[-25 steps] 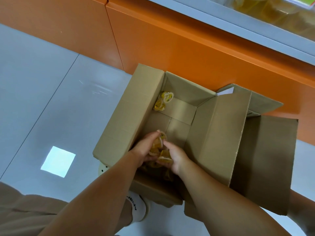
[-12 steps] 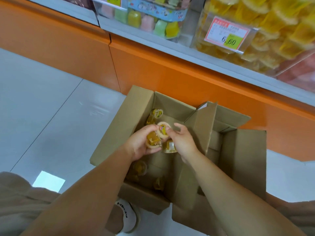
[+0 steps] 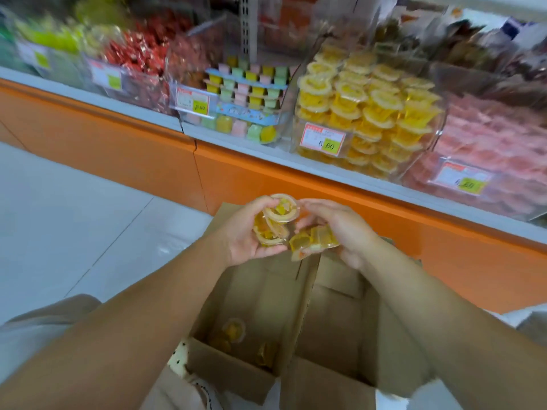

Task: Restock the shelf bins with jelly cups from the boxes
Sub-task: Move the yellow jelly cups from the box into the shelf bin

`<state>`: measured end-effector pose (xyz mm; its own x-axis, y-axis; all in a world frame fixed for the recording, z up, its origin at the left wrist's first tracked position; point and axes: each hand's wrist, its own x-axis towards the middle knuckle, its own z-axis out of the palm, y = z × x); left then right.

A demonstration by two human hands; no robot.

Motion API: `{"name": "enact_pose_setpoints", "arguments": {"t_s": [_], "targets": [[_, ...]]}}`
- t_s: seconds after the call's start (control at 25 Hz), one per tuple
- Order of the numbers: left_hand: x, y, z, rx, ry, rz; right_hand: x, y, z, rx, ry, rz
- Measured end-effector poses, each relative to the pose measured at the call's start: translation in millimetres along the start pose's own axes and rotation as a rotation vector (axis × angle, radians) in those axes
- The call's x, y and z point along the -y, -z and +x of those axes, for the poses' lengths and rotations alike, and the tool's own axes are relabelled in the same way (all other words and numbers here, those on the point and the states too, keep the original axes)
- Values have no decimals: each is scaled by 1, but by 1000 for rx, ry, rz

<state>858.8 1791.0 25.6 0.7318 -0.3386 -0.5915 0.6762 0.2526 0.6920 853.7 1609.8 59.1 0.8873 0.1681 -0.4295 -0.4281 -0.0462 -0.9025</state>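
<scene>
Your left hand [image 3: 242,241] and right hand [image 3: 346,229] are side by side above the open cardboard box [image 3: 260,291], each holding yellow jelly cups. The left fingers curl round a small stack [image 3: 279,216]; the right fingers cup a second cluster [image 3: 315,241] just beside it. A few loose cups [image 3: 233,329] lie on the box bottom. Ahead, on the shelf [image 3: 251,150], a clear bin [image 3: 370,113] stands heaped with matching yellow cups, a price tag [image 3: 322,140] on its front.
</scene>
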Motion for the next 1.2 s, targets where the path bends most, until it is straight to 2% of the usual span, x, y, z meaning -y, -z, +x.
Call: {"name": "enact_pose_setpoints", "arguments": {"t_s": [0.12, 0.32, 0.44, 0.68, 0.8, 0.92, 1.0, 1.08, 1.2], "targets": [[-18, -24, -11, 76, -6, 1, 30, 24, -14, -28, -71, 240], [-34, -61, -22, 221, 10, -91, 62, 47, -23, -64, -141, 437], [-42, -73, -23, 296, 25, -162, 80, 51, -27, -52, -154, 468], [-51, -85, -8, 488, 10, -337, 106, 64, -25, 21, -13, 479], [-63, -85, -1, 510, -36, -439, 115, 76, -19, -54, 98, 404], [-76, -82, 1, 463, -103, -440, 113, 81, -8, -219, 177, 37], [-80, -81, 3, 447, -104, -431, 106, 75, -1, -233, 169, -159], [-82, -82, 7, 426, -102, -430, 103, 64, 5, -195, 173, -164], [-91, -85, 9, 396, -124, -471, 109, 58, 8, -247, 227, -143]]}}
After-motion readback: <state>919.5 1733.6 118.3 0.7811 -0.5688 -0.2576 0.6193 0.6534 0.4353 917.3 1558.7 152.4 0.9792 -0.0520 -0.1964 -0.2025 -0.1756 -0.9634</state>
